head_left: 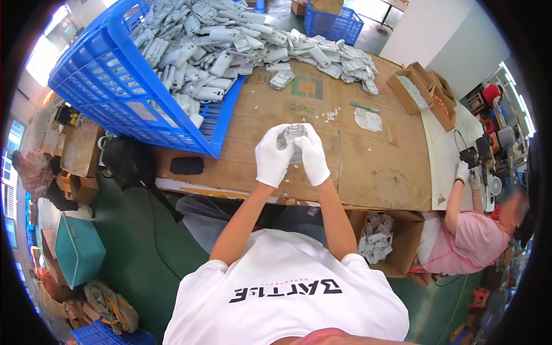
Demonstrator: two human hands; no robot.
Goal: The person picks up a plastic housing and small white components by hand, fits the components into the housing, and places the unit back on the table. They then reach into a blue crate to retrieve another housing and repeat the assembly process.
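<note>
Slippage is the main risk: the left hand point(272, 156) and right hand point(313, 155), both in white gloves, pinch one grey plastic part point(293, 135) above the cardboard-covered table point(374, 167), and smooth cotton may lose it. Fingers hide the part's underside; its exact shape stays unclear. Blue crate point(109, 80) lies tipped nearby.

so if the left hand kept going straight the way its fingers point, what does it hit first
Past the grey plastic part it holds, the left hand would probably cross bare cardboard and reach the lone grey part beside the pile; depth is unclear.
</note>
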